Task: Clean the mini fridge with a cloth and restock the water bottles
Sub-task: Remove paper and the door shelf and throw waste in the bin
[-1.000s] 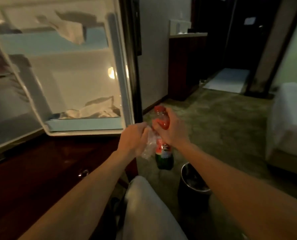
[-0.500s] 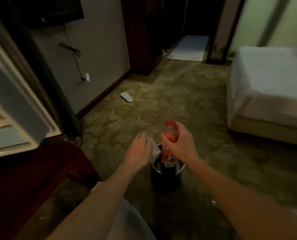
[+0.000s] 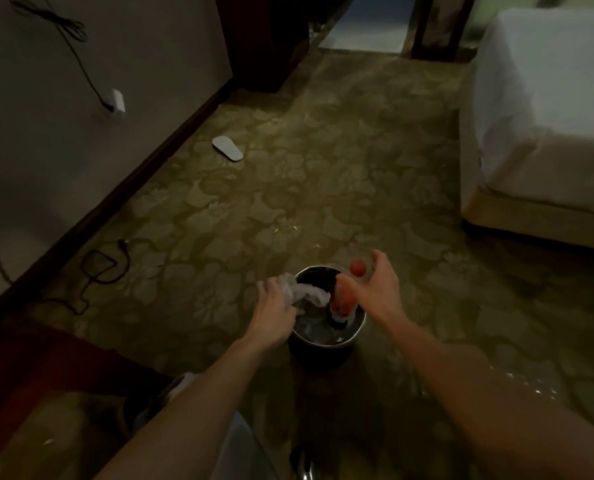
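Both hands hover over a small round metal waste bin (image 3: 326, 341) on the carpet. My left hand (image 3: 274, 310) grips a crumpled piece of clear-white plastic (image 3: 306, 292) at the bin's left rim. A bottle of red drink (image 3: 343, 301) with a red cap (image 3: 357, 268) stands tilted inside the bin, base down. My right hand (image 3: 382, 289) is just right of the bottle, fingers spread and curled round nothing. The mini fridge is out of view.
A bed with white linen (image 3: 545, 109) fills the right side. A white slipper (image 3: 228, 148) lies near the skirting board. Black cables (image 3: 105, 268) trail on the floor at the left, below a wall plug (image 3: 117, 102). Dark wooden furniture (image 3: 28, 362) sits lower left.
The view turned away from the open fridge and down to the bin. My right hand lowered the red bottle into the bin and let go of it. My left hand still holds the plastic.
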{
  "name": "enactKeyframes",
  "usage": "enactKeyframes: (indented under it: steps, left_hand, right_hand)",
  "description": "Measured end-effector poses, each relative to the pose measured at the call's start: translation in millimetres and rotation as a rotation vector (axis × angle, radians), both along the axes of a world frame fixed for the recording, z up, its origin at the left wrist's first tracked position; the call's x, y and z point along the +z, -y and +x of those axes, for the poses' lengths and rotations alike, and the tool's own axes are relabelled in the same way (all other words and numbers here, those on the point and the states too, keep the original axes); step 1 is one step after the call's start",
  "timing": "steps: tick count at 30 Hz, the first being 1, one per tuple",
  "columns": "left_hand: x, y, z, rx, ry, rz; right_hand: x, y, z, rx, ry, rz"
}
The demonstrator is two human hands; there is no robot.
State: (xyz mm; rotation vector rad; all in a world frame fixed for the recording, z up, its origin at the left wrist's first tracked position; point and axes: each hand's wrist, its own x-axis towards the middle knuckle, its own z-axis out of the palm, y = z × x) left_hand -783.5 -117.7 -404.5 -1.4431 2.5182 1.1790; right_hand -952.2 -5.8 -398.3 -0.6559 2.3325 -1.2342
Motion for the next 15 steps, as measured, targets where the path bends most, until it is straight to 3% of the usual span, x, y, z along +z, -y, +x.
enactKeyframes:
  steps: [7,15]
  left_hand:
    - [-34.0,17.9,-39.2,0.115,-0.016,0.043]
    - [-40.6,4.1,-79.1,0.005,-0.002,0.076]
  right_hand:
    - [-33.6,-0.1,-26.6,0.044,0.002,0.183]
    - [-41.5,-10.7,-26.3,0.121,0.013,0.191]
